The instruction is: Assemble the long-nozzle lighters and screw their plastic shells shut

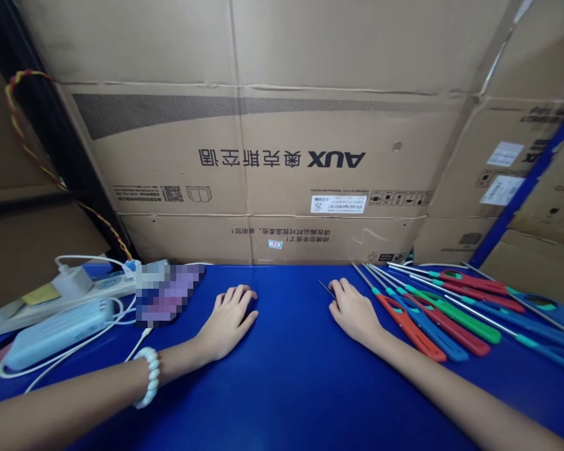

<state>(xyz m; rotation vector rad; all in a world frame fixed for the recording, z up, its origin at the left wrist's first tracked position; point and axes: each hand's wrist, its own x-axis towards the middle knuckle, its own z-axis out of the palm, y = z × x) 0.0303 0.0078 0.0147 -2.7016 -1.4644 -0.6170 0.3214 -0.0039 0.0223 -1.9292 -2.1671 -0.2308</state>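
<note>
My left hand (232,321) rests palm down on the blue tabletop (282,388), its fingers spread and slightly bent, holding nothing. A pale beaded bracelet (151,378) circles that wrist. In my right hand (355,311), the fingers are curled round a thin dark stick-like piece (326,287) whose tip points up and left; its kind is too small to make out. Close to the right of this hand lie several long tools with thin metal stems, like stick lighters, among them an orange one (411,329) and a green one (470,319).
An upside-down AUX cardboard box (282,125) walls off the back. At left are a power strip (108,285), a pale blue power bank (59,335), white cables and a blurred-out flat item (169,297). Cardboard also stands at the right (536,263).
</note>
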